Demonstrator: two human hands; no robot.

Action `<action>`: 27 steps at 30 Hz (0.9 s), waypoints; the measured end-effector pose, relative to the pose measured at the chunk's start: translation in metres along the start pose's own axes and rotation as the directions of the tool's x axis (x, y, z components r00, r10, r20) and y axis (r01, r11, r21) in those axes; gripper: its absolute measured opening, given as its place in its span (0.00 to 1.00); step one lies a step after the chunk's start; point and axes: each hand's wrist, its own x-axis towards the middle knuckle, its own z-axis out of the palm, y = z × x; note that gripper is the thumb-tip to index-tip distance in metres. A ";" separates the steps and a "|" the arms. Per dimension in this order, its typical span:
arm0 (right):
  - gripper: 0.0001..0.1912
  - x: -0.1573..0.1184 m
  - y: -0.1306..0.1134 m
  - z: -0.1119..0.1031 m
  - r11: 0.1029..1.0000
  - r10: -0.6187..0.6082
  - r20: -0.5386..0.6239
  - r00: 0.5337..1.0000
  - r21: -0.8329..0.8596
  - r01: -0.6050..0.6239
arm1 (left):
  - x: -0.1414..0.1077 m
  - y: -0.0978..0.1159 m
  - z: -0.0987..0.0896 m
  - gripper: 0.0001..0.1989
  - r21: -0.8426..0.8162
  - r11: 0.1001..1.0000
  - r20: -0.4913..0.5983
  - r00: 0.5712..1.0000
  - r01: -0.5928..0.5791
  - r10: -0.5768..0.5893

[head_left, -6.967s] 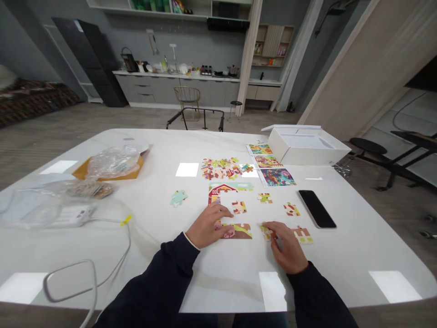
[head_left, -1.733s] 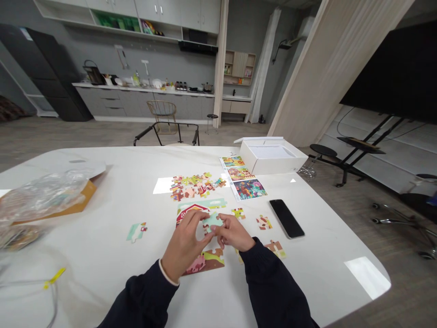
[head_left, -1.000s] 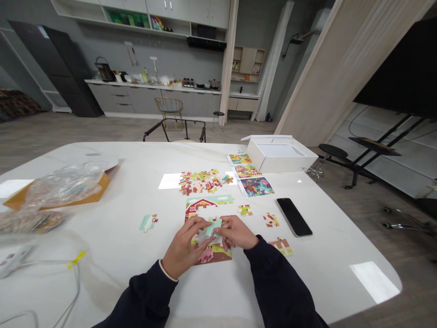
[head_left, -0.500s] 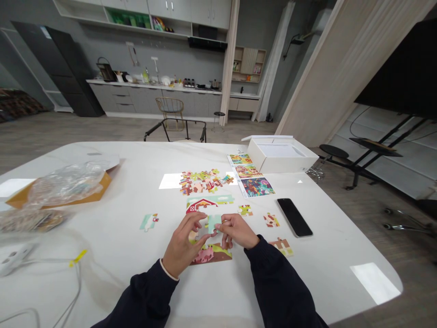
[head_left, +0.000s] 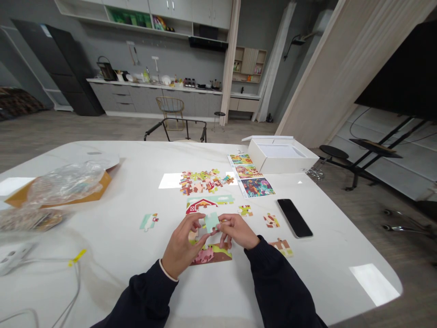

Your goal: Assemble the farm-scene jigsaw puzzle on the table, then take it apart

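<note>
A pale green puzzle piece (head_left: 211,222) is held up between my hands, over the partly joined puzzle. My right hand (head_left: 237,231) pinches it at its right edge. The fingers of my left hand (head_left: 184,243) are curled round its left side, with index finger and thumb at its edge. Beneath them, joined pieces show a red barn (head_left: 198,206) at the top and a pink pig section (head_left: 206,256) at the bottom; my hands hide part of the middle. A green-and-white loose piece (head_left: 149,222) lies to the left, and a yellow-green piece (head_left: 245,210) to the right.
Beyond the barn lies a pile of loose pieces (head_left: 201,181). A picture sheet (head_left: 251,175) and an open white box (head_left: 283,155) are farther back. At right rests a phone (head_left: 294,217); plastic bags (head_left: 64,184) and a power strip (head_left: 15,257) with cable are at left.
The pale green piece has tilted and shifted slightly left, and its left corner has come up to my left index finger. Both hands have otherwise stayed nearly in place.
</note>
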 end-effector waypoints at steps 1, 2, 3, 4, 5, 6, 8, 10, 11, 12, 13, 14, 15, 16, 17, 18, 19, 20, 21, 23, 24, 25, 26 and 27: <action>0.28 0.000 0.000 0.000 1.000 -0.002 0.001 1.000 0.001 0.002 | 0.000 0.000 0.000 0.22 0.002 1.000 -0.002 1.000 0.003 -0.003; 0.28 0.000 0.001 0.000 1.000 -0.004 0.002 1.000 0.003 0.004 | 0.000 0.001 0.000 0.22 0.004 1.000 -0.002 1.000 0.004 -0.004; 0.28 0.000 0.001 0.000 1.000 -0.005 0.001 1.000 0.005 0.005 | 0.000 0.001 0.000 0.21 0.006 1.000 -0.003 1.000 0.001 -0.001; 0.28 0.000 0.001 0.000 1.000 -0.005 0.001 1.000 0.008 0.005 | 0.000 0.002 0.000 0.21 0.008 1.000 -0.004 1.000 -0.004 0.004; 0.27 0.000 0.001 0.001 1.000 -0.005 0.000 1.000 0.011 0.005 | 0.001 0.002 0.000 0.21 0.009 1.000 -0.006 1.000 -0.010 0.010; 0.27 0.000 0.000 0.001 1.000 -0.005 -0.001 1.000 0.012 0.005 | 0.001 0.003 -0.001 0.20 0.008 1.000 -0.009 1.000 -0.019 0.019; 0.27 -0.001 0.000 0.002 1.000 -0.010 -0.008 1.000 0.013 0.010 | 0.002 0.004 -0.001 0.20 0.006 0.999 -0.020 0.999 -0.032 0.032; 0.28 -0.002 -0.001 0.003 1.000 -0.027 -0.034 0.999 0.011 0.027 | 0.002 0.004 -0.001 0.20 0.005 1.000 -0.024 0.999 -0.030 0.030; 0.29 -0.002 -0.002 0.003 0.999 -0.041 -0.054 0.998 0.011 0.042 | 0.002 0.004 -0.001 0.20 0.006 1.000 -0.025 0.999 -0.025 0.025; 0.30 -0.002 -0.002 0.003 0.998 -0.056 -0.076 0.996 0.010 0.057 | 0.002 0.005 -0.001 0.20 0.006 1.000 -0.025 1.000 -0.019 0.019; 0.30 -0.002 -0.002 0.002 0.997 -0.070 -0.095 0.993 0.009 0.071 | 0.002 0.005 -0.001 0.19 0.006 1.000 -0.026 1.000 -0.015 0.015; 0.31 -0.002 -0.002 0.002 0.997 -0.081 -0.110 0.991 0.007 0.082 | 0.002 0.005 -0.001 0.19 0.005 1.000 -0.028 1.000 -0.013 0.014; 0.30 -0.002 -0.001 0.002 0.996 -0.087 -0.118 0.989 0.005 0.089 | 0.002 0.005 -0.002 0.19 0.005 1.000 -0.030 0.999 -0.016 0.017; 0.30 -0.002 -0.001 0.002 0.996 -0.090 -0.121 0.989 0.005 0.091 | 0.002 0.006 -0.002 0.18 0.005 1.000 -0.032 0.999 -0.022 0.022; 0.29 -0.002 -0.001 0.002 0.996 -0.089 -0.119 0.989 0.005 0.090 | 0.002 0.007 -0.002 0.17 0.006 1.000 -0.035 0.999 -0.030 0.030; 0.29 -0.002 -0.001 0.002 0.996 -0.087 -0.117 0.989 0.006 0.088 | 0.003 0.007 -0.002 0.16 0.008 0.999 -0.037 0.999 -0.037 0.037; 0.29 -0.002 -0.001 0.002 0.996 -0.085 -0.116 0.990 0.006 0.086 | 0.003 0.008 -0.003 0.16 0.009 0.999 -0.039 0.998 -0.043 0.043; 0.29 -0.002 -0.001 0.002 0.997 -0.082 -0.116 0.990 0.006 0.083 | 0.003 0.009 -0.003 0.15 0.010 0.999 -0.038 0.998 -0.047 0.047; 0.29 -0.002 -0.001 0.003 0.997 -0.079 -0.118 0.990 0.005 0.080 | 0.004 0.009 -0.004 0.15 0.010 0.999 -0.038 0.998 -0.048 0.049; 0.30 -0.002 -0.002 0.003 0.997 -0.076 -0.125 0.989 0.005 0.077 | 0.004 0.009 -0.004 0.14 0.010 0.999 -0.036 0.998 -0.046 0.046; 0.30 -0.002 -0.003 0.003 0.997 -0.077 -0.127 0.989 0.004 0.078 | 0.004 0.009 -0.004 0.14 0.009 0.999 -0.038 0.998 -0.043 0.043; 0.31 -0.003 -0.004 0.004 0.997 -0.079 -0.126 0.989 0.002 0.080 | 0.004 0.009 -0.004 0.14 0.008 0.999 -0.039 0.998 -0.039 0.040; 0.32 -0.003 -0.004 0.004 0.997 -0.082 -0.125 0.989 -0.003 0.083 | 0.003 0.009 -0.004 0.14 0.007 0.999 -0.040 0.999 -0.035 0.036; 0.34 -0.004 -0.005 0.004 0.996 -0.086 -0.123 0.989 -0.008 0.086 | 0.003 0.009 -0.004 0.14 0.005 0.999 -0.041 0.999 -0.032 0.032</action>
